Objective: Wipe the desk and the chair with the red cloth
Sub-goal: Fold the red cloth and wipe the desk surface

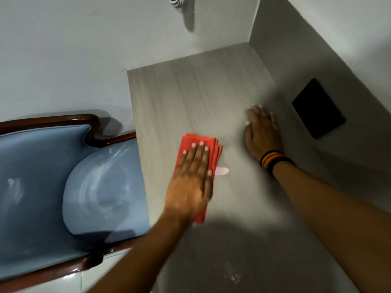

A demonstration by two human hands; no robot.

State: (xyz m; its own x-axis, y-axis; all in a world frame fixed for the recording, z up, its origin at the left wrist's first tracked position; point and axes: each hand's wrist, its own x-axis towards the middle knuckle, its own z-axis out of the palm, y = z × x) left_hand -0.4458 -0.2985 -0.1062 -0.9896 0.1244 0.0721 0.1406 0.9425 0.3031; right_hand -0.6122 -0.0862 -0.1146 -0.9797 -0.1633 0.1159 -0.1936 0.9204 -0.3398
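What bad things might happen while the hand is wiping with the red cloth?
The folded red cloth under the left hand lies near the desk edge by the blue chair; a wide stroke might push it off. The right hand rests flat on the desk, so the spot under it may go unwiped.

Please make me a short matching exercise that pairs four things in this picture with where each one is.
Things:
1. red cloth
2. right hand
3. chair
4. black panel

Places:
A. on the wall right of the desk
B. flat on the bare desk top
C. pressed under the left hand
D. left of the desk

Pairs: 1-C, 2-B, 3-D, 4-A
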